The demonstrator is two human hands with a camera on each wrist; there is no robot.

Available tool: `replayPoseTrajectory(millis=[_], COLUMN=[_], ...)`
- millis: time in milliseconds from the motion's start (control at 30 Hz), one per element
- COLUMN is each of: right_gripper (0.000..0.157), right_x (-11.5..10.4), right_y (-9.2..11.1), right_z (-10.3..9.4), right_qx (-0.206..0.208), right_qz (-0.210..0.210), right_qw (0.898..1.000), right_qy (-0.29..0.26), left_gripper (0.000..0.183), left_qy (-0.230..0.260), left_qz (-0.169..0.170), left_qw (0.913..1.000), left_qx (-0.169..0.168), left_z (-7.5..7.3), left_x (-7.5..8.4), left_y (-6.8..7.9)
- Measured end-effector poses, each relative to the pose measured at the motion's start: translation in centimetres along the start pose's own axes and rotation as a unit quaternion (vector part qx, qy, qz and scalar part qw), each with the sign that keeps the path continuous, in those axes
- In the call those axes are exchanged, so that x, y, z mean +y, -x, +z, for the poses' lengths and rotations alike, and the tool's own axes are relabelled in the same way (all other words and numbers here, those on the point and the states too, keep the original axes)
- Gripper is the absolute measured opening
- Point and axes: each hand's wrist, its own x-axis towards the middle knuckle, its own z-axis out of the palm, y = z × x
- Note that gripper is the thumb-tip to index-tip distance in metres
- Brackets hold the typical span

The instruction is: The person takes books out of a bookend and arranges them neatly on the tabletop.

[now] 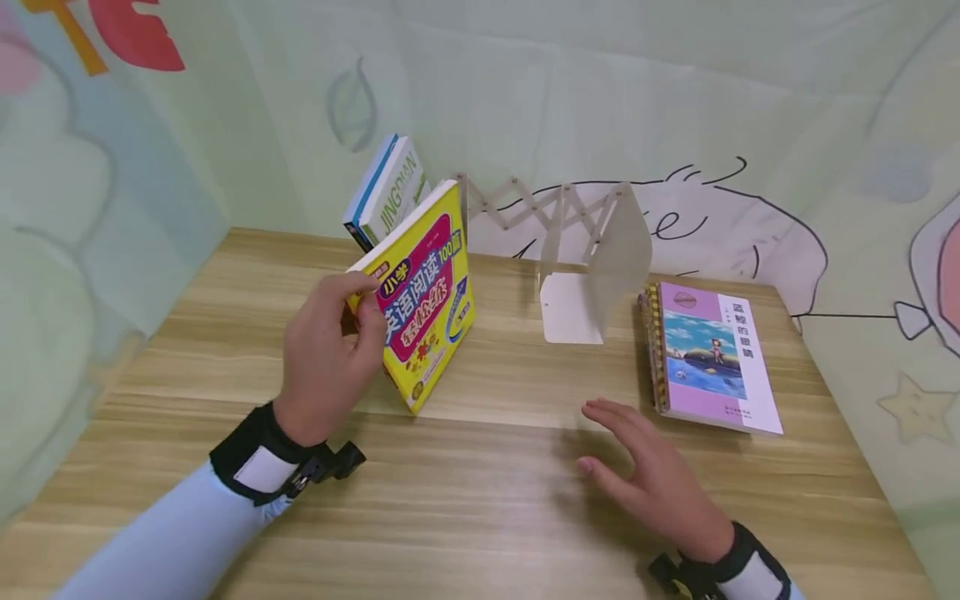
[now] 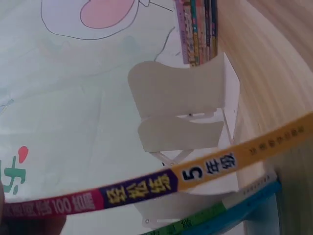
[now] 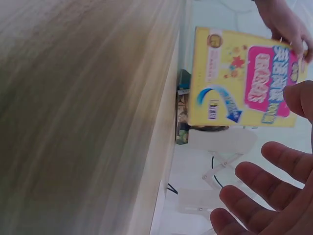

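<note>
My left hand (image 1: 327, 360) pinches a yellow book (image 1: 429, 310) by its upper left edge, thumb on the cover. The book is tilted, its pink-and-yellow cover turned to the right; whether its lower corner touches the table cannot be told. Its spine (image 2: 142, 190) crosses the left wrist view. Behind it, books with white and blue spines (image 1: 390, 190) lean at the left end of a white expandable book rack (image 1: 622, 250). Over the table at the right, my right hand (image 1: 654, 477) holds nothing, its fingers spread in the right wrist view.
A stack of books (image 1: 705, 358), a spiral-bound one among them, lies on the wooden table (image 1: 480, 500) right of the rack. A printed cloth (image 1: 480, 92) hangs behind and along both sides.
</note>
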Motion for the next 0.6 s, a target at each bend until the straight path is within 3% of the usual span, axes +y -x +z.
replayPoseTrajectory(millis=[100,200,367,500,600], right_gripper=[0.056,0.055,0.058,0.06,0.049], right_x=[0.1,0.2,0.1,-0.2,-0.6], right_y=[-0.2,-0.5,-1.2,-1.9,-2.2], right_z=[-0.1,-0.3,-0.2,-0.1,-0.2], right_qx=[0.004,0.002,-0.019,-0.026,-0.029], right_qz=[0.01,0.024,0.047,0.051,0.052], right_qw=[1.0,1.0,0.997,0.992,0.984], right_qy=[-0.005,-0.015,-0.051,-0.116,-0.171], left_gripper=[0.019,0.028,0.032,0.026,0.023], left_qy=[0.052,0.114,0.192,0.245,0.271], left_qz=[0.045,0.104,0.193,0.215,0.215], left_qw=[0.9974,0.9875,0.9623,0.9438,0.9352], left_qx=[0.023,0.03,-0.008,-0.052,-0.077], left_z=[-0.6,-0.7,-0.4,-0.2,0.1], left_x=[0.5,1.2,2.9,4.1,4.5], left_y=[0.7,1.1,1.9,2.7,3.1])
